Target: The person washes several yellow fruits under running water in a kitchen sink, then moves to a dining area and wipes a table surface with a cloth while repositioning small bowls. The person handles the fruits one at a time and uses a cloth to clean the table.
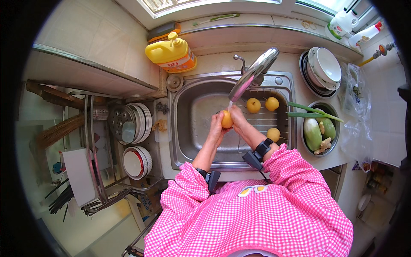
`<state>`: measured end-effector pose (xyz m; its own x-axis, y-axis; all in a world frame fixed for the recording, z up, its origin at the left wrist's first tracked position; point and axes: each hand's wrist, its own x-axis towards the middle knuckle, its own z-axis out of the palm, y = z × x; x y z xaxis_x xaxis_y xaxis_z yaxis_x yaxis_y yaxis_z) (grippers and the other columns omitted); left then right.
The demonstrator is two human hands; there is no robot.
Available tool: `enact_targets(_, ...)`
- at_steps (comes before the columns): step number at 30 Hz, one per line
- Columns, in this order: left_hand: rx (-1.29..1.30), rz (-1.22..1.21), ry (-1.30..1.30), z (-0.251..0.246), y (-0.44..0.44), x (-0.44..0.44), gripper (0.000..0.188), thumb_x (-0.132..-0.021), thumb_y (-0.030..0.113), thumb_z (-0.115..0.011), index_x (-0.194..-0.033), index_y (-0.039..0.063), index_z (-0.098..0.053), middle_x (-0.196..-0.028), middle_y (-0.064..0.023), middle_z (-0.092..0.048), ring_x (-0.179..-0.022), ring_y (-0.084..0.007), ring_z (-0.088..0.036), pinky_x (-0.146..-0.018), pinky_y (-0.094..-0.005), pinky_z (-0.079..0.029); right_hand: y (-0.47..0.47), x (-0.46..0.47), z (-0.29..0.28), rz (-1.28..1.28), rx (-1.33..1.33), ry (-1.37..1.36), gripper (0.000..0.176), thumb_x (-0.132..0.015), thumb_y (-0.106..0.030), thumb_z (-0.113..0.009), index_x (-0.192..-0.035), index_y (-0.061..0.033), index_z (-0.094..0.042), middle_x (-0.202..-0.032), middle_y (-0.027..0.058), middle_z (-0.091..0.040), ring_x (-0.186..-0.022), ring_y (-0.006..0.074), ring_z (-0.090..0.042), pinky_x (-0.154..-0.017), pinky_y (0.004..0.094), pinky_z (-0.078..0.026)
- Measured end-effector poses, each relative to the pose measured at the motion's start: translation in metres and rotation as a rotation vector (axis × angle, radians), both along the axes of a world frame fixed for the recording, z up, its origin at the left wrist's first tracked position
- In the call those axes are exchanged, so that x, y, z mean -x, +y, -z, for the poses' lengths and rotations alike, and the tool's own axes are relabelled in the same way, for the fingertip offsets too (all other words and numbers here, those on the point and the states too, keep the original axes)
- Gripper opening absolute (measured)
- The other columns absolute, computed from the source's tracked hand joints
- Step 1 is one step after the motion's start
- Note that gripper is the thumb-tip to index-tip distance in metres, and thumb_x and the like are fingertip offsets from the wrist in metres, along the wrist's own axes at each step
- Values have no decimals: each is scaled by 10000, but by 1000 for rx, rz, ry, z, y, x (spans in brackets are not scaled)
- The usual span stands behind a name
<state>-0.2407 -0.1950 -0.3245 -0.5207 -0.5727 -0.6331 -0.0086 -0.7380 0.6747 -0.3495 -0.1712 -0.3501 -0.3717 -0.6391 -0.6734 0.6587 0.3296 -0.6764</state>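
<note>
My left hand (217,128) grips a round yellow pear (227,119) from the left, over the stainless steel sink (199,138). Against the pear's other side lies my right hand (238,116), its fingers partly hidden. A thin stream of water runs from the chrome faucet (252,75) just above onto the hands and pear. To the right, three more yellow pears (253,105) (272,103) (273,134) rest on a wire rack (261,121) inside the sink.
Right of the sink, a metal bowl (336,141) holds green radishes, ginger and scallions near stacked bowls (326,66) and a plastic bag (354,122). A yellow detergent jug (171,53) stands behind. On the left, a dish rack (91,151) carries plates (143,122) and bowls (136,163).
</note>
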Motion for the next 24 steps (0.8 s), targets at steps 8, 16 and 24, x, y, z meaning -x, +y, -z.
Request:
enact_targets(8, 963, 125, -378, 19, -17, 1, 337, -932, 349, -575, -1148, 91, -582, -1132, -77, -562, -998, -211, -583, -807, -328, -498, 24, 2, -26, -93, 254, -383, 352, -982, -330, -495, -1249, -119, -403, -1199, 118, -493, -1054, 278, -570, -761, 509, -540)
enact_targets(16, 283, -147, -253, 27, -34, 5, 229, -953, 208, -489, -1052, 48, -620, -1007, -106, -619, -871, -242, -621, -791, -337, -510, 31, -16, -34, -105, 280, -72, 307, -931, -143, -583, -1176, -82, -410, -1186, 108, -490, -1063, 279, -572, -777, 479, -585)
enact_targets(24, -240, -305, 114, 10, -9, 15, 439, -998, 456, -413, -1221, 90, -507, -1169, -102, -566, -1054, -256, -583, -888, -419, -514, 29, -18, -7, -176, 379, 501, 434, -870, -90, -637, -1249, -57, -429, -1177, 92, -475, -1118, 200, -501, -1000, 310, -386)
